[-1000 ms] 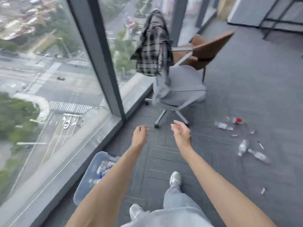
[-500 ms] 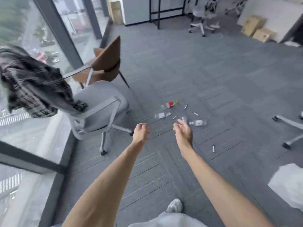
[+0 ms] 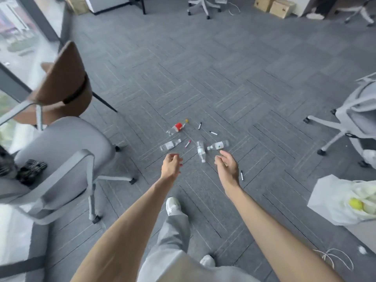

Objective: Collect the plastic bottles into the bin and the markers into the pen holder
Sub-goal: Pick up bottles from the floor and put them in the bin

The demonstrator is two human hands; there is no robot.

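Several plastic bottles lie on the grey carpet ahead of me: a red-labelled bottle (image 3: 177, 127), a clear bottle (image 3: 170, 145), another clear bottle (image 3: 200, 151) and one with a white cap (image 3: 218, 145). Markers lie among them: a red-capped marker (image 3: 187, 143), a black marker (image 3: 200, 125), a white marker (image 3: 213, 133) and a black marker (image 3: 242, 175) by my right wrist. My left hand (image 3: 171, 166) and my right hand (image 3: 226, 166) are stretched forward above the floor, fingers loosely curled, holding nothing. No bin or pen holder shows.
A grey office chair (image 3: 67, 151) and a brown chair (image 3: 63, 86) stand at the left by the window. Another grey chair (image 3: 358, 117) is at the right. A white bag (image 3: 333, 198) with a yellow ball sits at the lower right. Cardboard boxes (image 3: 276, 6) stand far back.
The view has swung right, away from the window and the bin with bottles. The bottles and markers now lie straight ahead and closer. Both hands stay outstretched and hold nothing.
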